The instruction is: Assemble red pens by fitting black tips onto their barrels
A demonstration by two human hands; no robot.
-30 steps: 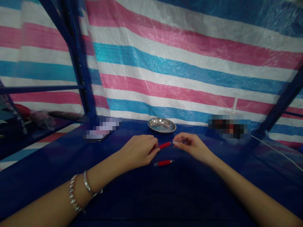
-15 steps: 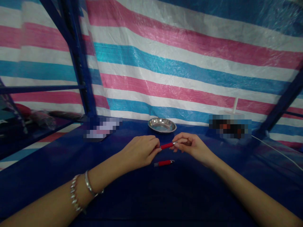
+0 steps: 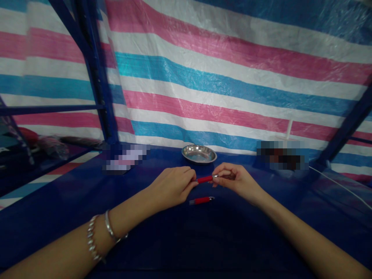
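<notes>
Between my two hands is a red pen barrel (image 3: 205, 179), held level just above the blue table. My left hand (image 3: 176, 184) is closed on its left end, and the fingers cover that end. My right hand (image 3: 232, 178) pinches the silver tip at the other end between thumb and fingers. Below them on the table lies a second red piece (image 3: 202, 200), a pen part with a clear end on the left and a silver end on the right; it touches neither hand.
Beyond my hands stands a round steel dish (image 3: 199, 154). A blurred-out flat item (image 3: 126, 159) lies at the back left, and a blurred-out dark item (image 3: 281, 155) at the back right, with a white cable (image 3: 340, 186) nearby. Blue metal posts (image 3: 101, 77) frame a striped sheet.
Hardly anything differs. The fingers of my right hand have shifted slightly at the silver tip; my left hand and the piece on the table stay in place.
</notes>
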